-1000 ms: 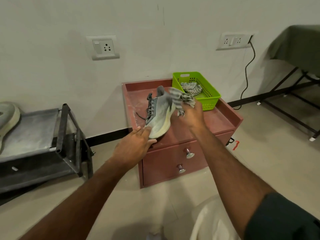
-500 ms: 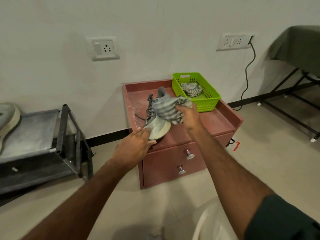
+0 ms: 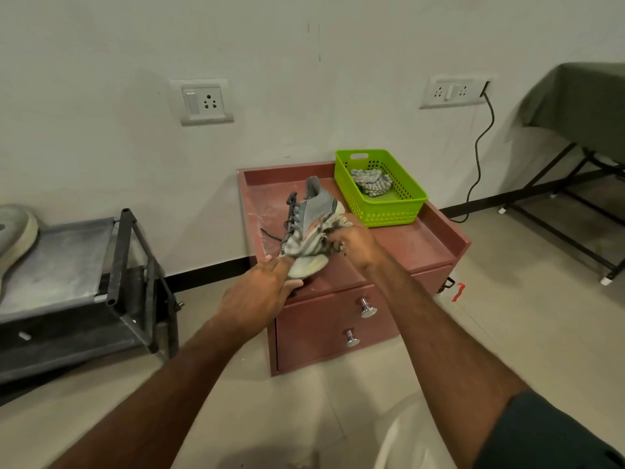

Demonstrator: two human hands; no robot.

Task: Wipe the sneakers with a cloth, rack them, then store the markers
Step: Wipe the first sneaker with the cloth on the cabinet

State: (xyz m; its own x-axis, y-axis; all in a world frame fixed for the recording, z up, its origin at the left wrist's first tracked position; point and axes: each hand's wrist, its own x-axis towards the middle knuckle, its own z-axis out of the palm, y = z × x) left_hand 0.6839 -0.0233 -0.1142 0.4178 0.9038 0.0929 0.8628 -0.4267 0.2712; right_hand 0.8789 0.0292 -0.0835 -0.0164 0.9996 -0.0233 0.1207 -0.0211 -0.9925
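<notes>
Sneaker (image 3: 313,228) wiping continues: your right hand (image 3: 355,243) has dragged the bunched cloth (image 3: 313,238) down toward the toe, which your left hand (image 3: 260,292) grips.

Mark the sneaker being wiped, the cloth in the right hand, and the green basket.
sneaker (image 3: 313,206), head view, on the grey side panel near the heel.
cloth (image 3: 306,242), head view, on the striped fold draped over the shoe's front.
green basket (image 3: 389,211), head view, on its perforated near wall.
</notes>
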